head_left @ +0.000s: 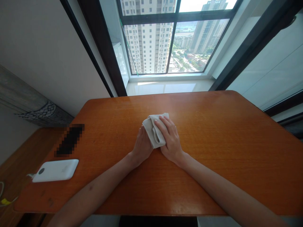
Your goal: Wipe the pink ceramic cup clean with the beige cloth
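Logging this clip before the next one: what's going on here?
A person has both hands on a folded white cloth near the middle of a wooden table. The right hand lies over its right side; the left hand is at its left edge, partly hidden. A white power bank lies toward the table's left, beside a pixelated dark item.

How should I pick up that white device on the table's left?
Probably by its long edges, near the right end, with the left hand coming from above: the white device lies flat, longer than wide, and what looks like a cable meets its left end.
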Motion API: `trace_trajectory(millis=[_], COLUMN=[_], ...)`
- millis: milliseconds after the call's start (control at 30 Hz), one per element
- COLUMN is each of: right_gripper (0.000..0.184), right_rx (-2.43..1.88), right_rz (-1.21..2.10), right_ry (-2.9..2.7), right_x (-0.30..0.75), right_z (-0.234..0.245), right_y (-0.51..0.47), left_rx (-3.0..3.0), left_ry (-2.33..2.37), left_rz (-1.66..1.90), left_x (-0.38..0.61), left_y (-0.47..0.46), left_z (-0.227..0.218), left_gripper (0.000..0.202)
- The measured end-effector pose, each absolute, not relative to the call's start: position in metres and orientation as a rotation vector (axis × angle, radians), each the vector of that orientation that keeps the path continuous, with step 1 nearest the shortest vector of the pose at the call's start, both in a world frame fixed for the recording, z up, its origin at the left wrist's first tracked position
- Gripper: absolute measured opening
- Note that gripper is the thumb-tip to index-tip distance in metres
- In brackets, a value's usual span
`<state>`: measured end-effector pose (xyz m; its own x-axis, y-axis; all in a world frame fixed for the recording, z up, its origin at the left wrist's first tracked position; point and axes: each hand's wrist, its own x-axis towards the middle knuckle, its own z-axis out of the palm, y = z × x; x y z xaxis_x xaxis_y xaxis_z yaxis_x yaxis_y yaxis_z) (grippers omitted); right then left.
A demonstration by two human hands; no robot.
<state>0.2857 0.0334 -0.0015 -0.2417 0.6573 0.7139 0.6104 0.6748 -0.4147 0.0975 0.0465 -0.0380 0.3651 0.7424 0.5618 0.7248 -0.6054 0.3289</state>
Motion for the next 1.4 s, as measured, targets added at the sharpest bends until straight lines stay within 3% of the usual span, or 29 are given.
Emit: trace_trajectory(millis=[133, 300, 533, 767, 967, 1133, 1400], right_gripper=[0.071, 0.074, 0.074, 0.078, 0.072, 0.078, 0.064], right_rx=[-1.046, -0.917, -0.996, -0.904, -1.010, -0.894, -1.030], right_rz=[0.149, -0.058, 0.133, -0.045, 0.119, -0.036, 0.296], right_ry=[-1.832, -2.061, -1.901, -2.098, -1.871, -2.069, -1.784], right_x=[0.288, 0.286, 0.293, 0.288, 0.291, 0.288, 0.291], right_z=[-0.003, -0.001, -0.003, 0.000, -0.004, -0.002, -0.003], right_y=[0.035, 0.031, 0.038, 0.033, 0.037, 0.032, 0.040], left_rx=[2.513, 2.537, 2.432, 2.464, 2.414, 2.439, 2.369], left_ry=[1.435, 1.362, 1.455, 1.301, 1.419, 1.312, 1.328], left_rz=[1.085, 1.107, 1.057, 1.098, 1.061, 1.118, 1.134], left_x=[0.101, 0.096, 0.101, 0.094, 0.101, 0.094, 0.103], left_y=[0.046, 0.047, 0.046, 0.048, 0.045, 0.047, 0.047], left_z=[-0.035, -0.043, -0.042, -0.047, -0.035, -0.044, -0.020], left_gripper=[0.059, 0.071, 0.061, 0.074, 0.056, 0.071, 0.057])
